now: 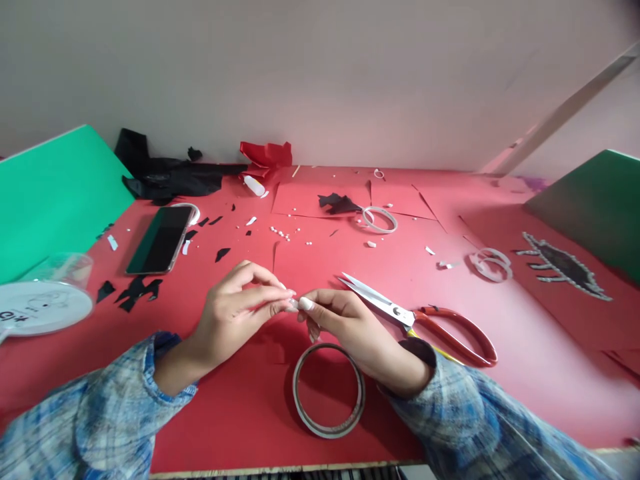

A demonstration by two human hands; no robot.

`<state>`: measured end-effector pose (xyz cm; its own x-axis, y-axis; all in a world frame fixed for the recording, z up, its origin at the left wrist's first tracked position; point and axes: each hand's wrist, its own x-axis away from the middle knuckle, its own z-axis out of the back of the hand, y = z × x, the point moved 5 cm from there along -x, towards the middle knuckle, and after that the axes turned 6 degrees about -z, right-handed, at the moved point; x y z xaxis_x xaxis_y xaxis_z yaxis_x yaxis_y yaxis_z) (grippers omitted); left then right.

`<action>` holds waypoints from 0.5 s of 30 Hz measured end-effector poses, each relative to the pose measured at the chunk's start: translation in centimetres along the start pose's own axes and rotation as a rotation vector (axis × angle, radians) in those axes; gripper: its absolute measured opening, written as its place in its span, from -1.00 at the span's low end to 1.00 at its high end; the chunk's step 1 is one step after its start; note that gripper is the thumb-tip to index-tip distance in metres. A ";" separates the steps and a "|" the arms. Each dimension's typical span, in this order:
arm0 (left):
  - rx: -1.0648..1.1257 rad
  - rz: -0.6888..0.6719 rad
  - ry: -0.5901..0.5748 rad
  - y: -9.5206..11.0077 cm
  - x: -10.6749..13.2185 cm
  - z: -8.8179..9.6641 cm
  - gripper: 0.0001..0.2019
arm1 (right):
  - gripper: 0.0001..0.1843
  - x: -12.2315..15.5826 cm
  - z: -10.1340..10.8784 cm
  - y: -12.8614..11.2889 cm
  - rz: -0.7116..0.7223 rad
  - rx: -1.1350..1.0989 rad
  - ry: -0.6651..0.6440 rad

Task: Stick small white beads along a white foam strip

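My left hand (pixel 240 303) and my right hand (pixel 340 317) meet above the red table, fingertips pinched together. Between them is a small whitish piece (pixel 293 304), mostly covered by the fingers; its kind cannot be made out. Just below my right hand lies a roll of tape (pixel 329 432) on its side. Scissors with red handles (pixel 395 311) lie open to the right of my right hand, with something thin and yellow (pixel 440 352) beneath them.
Left are a phone (pixel 159 240), a white oval fan (pixel 45 309) and black scraps (pixel 139 291). Ahead lie white beads (pixel 281 233), a white ring (pixel 380 220) and a small white bottle (pixel 255 186). Right are more rings (pixel 491 265) and a black cutout edged in white (pixel 563 265). Green boards (pixel 55 193) flank the table.
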<state>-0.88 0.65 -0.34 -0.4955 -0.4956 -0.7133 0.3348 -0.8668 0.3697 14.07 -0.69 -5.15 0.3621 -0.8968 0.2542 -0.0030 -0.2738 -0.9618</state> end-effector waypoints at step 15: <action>-0.220 -0.153 -0.113 0.6 1.1 -0.7 -0.64 | -0.65 0.2 -0.1 -0.1 -0.010 0.032 0.000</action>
<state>-0.65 -0.39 -1.29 -0.6356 -0.3739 -0.6754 0.4088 -0.9052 0.1164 14.06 -0.84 -5.02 0.3622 -0.8939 0.2641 0.0309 -0.2717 -0.9619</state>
